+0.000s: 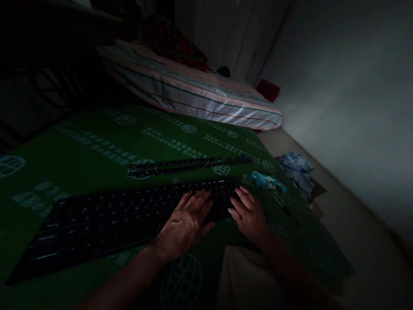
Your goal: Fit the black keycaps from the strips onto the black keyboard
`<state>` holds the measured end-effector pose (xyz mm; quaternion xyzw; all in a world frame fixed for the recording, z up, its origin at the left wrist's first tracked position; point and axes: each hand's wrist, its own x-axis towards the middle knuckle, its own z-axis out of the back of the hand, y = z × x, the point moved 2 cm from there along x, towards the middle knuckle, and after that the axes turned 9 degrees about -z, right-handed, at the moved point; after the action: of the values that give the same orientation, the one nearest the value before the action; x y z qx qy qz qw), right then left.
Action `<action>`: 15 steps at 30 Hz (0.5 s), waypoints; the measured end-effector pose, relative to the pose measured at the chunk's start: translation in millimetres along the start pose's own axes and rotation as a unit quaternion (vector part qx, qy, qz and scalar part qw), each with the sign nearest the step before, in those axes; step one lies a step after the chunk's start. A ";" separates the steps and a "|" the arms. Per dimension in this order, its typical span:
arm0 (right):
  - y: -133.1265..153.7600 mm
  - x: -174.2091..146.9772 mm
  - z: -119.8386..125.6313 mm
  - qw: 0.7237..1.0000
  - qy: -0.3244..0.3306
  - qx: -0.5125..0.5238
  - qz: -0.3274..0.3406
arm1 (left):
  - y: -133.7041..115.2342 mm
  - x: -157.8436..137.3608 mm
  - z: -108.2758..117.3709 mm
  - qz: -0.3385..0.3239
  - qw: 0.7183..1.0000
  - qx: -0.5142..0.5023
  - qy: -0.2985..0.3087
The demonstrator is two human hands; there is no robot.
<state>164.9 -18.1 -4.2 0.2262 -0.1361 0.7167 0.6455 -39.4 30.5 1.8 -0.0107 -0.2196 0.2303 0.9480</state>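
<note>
Two hands work palms down at the keyboard's right end, well apart from each other: the left hand [185, 224] lies over the keys, fingers stretched, thumb away from them; the right hand [250, 217] curls its fingertips at the end, and whether it pinches anything I can't tell. And the keyboard [112, 215] itself? Slantwise across the near half of the green sheet [309, 241]! Beyond it, small dark pieces [193, 166] line up in rows. Over towards the sheet's right edge, a crumpled blue wrapper [269, 181], a thin tool [286, 209] just beside it. Past the far edge, the striped mattress [193, 101].
</note>
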 end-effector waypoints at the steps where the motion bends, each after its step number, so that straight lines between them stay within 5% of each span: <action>1: 0.0 0.3 0.1 1.000 0.000 0.002 -0.004 | 0.1 0.0 -0.2 0.001 1.000 0.002 0.001; 8: -6.8 -6.2 3.0 0.997 -0.038 0.024 -0.062 | 1.0 0.7 0.0 0.000 1.000 0.018 0.008; 15: 4.8 -7.5 -4.0 0.998 -0.007 -0.011 -0.064 | 1.4 -0.1 0.8 -0.006 0.999 0.030 0.011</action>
<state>160.1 -23.3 -11.0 0.2326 -0.1336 0.6705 0.6917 -40.4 31.6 2.4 0.0168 -0.2020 0.2306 0.9517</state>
